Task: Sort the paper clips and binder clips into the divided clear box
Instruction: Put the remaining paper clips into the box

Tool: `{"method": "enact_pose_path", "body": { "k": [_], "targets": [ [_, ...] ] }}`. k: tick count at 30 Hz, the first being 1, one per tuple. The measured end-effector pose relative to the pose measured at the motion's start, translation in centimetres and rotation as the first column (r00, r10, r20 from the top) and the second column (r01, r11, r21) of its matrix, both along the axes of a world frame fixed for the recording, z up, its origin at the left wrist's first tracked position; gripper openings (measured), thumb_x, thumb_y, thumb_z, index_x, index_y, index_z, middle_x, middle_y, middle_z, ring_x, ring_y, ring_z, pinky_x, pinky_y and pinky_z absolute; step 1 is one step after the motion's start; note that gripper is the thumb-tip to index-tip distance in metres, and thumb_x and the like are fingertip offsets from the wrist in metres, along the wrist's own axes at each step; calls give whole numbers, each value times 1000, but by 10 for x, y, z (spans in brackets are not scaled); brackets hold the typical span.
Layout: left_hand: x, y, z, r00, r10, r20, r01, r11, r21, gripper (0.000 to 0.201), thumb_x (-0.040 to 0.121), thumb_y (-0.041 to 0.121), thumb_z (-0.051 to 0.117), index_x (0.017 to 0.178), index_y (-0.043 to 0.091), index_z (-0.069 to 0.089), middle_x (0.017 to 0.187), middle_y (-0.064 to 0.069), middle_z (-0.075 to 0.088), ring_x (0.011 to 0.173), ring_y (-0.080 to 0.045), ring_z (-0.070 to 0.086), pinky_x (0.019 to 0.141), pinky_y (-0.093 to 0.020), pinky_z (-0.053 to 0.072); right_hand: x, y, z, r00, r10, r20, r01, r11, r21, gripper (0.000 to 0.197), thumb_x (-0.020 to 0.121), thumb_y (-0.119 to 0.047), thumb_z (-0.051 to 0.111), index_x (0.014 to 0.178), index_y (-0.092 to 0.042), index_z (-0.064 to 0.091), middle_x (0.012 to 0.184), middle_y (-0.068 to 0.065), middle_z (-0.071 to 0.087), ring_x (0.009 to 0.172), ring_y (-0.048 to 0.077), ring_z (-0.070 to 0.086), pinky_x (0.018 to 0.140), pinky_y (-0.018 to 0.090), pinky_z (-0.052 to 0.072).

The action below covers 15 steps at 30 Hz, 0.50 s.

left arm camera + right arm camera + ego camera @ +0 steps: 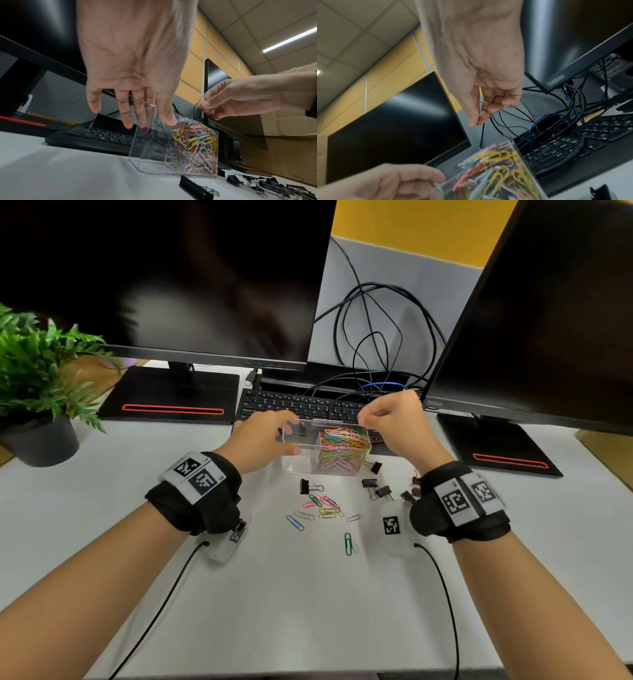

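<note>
Your left hand (263, 436) grips the clear box (301, 450) at its nine o'clock side; your right hand (394, 419), fingers pinched together, hovers above its paper clips (344, 446).

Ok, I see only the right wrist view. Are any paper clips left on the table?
Observer: Yes, loose paper clips lie on the table, in front of the clear box.
Operator: And the binder clips?
Observer: The binder clips lie on the table too, right of the paper clips; none seen in the box.
Operator: Is the other compartment used?
Observer: No, the left compartment looks empty.
</note>
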<state>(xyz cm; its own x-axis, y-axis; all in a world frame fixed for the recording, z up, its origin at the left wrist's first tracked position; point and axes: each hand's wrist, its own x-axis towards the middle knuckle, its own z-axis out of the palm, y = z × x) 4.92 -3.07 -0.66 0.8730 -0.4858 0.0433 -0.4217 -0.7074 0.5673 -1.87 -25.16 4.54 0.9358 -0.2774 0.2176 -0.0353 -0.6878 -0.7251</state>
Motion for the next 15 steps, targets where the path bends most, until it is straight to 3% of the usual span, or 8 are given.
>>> {"method": "enact_pose_path", "body": {
  "k": [5, 12, 15],
  "targets": [
    [-1, 0, 0, 1000, 1, 1, -1, 1000, 7, 52, 85, 37, 72, 132, 28, 52, 121, 4, 63, 113, -22, 55, 105, -50, 35, 11, 5, -10, 998, -4, -69, 1, 999, -47, 9, 84, -9, 70, 90, -5, 75, 82, 0, 67, 73, 2, 60, 63, 10, 44],
    [2, 0, -2, 1000, 4, 3, -4, 1000, 14, 53, 84, 38, 73, 131, 29, 52, 121, 3, 63, 111, -22, 56, 104, -51, 36, 7, -2, -11, 999, -26, -27, 25, 1000, -13, 13, 84, -6, 69, 96, -8, 75, 86, -1, 67, 72, -2, 56, 63, 9, 40],
    [2, 0, -3, 1000, 2, 5, -2, 1000, 7, 52, 82, 39, 74, 129, 29, 54, 119, 4, 63, 109, -21, 57, 103, -50, 37, -5, -3, -6, 998, -36, 46, 37, 999, -19, 10, 83, -5, 69, 84, -13, 75, 76, -3, 66, 65, 1, 54, 59, 11, 41]
  ]
}}
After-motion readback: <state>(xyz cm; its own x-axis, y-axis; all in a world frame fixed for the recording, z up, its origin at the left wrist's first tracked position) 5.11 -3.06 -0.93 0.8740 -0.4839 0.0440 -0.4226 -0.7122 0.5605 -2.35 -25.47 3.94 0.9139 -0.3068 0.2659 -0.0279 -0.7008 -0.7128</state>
